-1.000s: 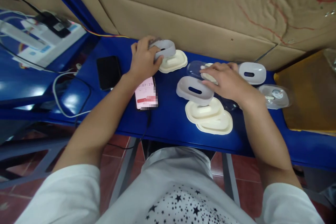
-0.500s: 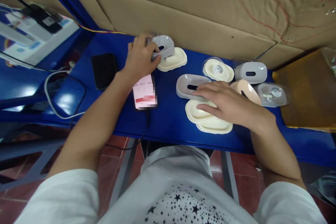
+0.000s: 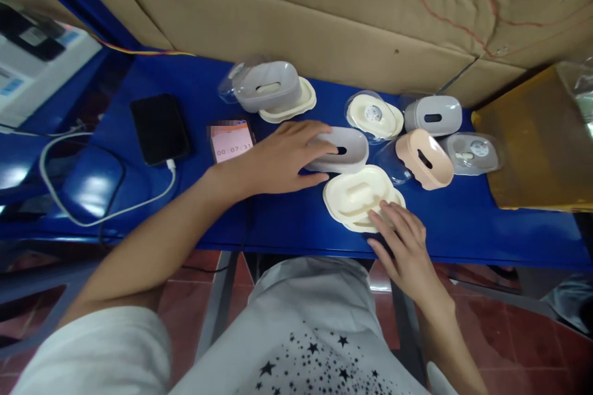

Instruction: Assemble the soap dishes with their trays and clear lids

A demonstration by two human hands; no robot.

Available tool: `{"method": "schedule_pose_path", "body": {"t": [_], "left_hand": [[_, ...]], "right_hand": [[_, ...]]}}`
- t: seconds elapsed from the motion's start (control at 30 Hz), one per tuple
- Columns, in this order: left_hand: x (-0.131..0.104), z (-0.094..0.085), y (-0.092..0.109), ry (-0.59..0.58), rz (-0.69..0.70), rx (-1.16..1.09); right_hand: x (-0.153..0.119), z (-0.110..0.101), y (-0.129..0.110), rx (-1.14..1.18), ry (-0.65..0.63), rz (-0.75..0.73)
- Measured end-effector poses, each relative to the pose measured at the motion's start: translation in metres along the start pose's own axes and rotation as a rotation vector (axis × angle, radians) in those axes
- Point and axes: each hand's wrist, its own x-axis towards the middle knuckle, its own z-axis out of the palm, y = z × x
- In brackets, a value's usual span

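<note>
My left hand (image 3: 294, 157) reaches over the left end of a grey oval plastic case (image 3: 354, 145) with a dark slot. Its fingers are apart, the fingertips close to the slot and the thumb just below the case. Whether it presses on the case I cannot tell. Just in front lie two overlapping cream oval lids (image 3: 345, 197), the upper one with a raised bar. My right hand (image 3: 403, 244) has its fingers stretched out, the fingertips at the lids' lower right edge. Beyond my left hand, another grey case (image 3: 273, 89) rests partly on a cream lid (image 3: 308, 99).
To the right are a peach case (image 3: 428, 160), a grey case (image 3: 435, 112), a cream lid with a round label (image 3: 373, 114) and a clear-covered piece (image 3: 477, 151). A brown box (image 3: 537, 142) stands far right. Left are a phone timer (image 3: 231, 142) and a black device (image 3: 160, 126) on a white cable.
My left hand has left the far grey case and come right to the middle one. My right hand has moved off that middle case, down to the cream lids. The view has shifted a little.
</note>
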Motion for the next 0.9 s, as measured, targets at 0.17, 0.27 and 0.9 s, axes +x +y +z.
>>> {"method": "schedule_pose_path", "body": {"t": [0.17,0.27,0.9], "left_hand": [[-0.003,0.009,0.002,-0.010,0.012,-0.071],[-0.008,0.011,0.005,0.057,0.035,-0.110],[-0.026,0.027,0.045,0.025,0.190,0.193]], "right_hand": [[0.025,0.000,-0.010,-0.014,-0.051,-0.061],[0.047,0.008,-0.018,-0.029,-0.073,-0.109],[0.074,-0.021,0.016,-0.008,-0.063,-0.123]]}}
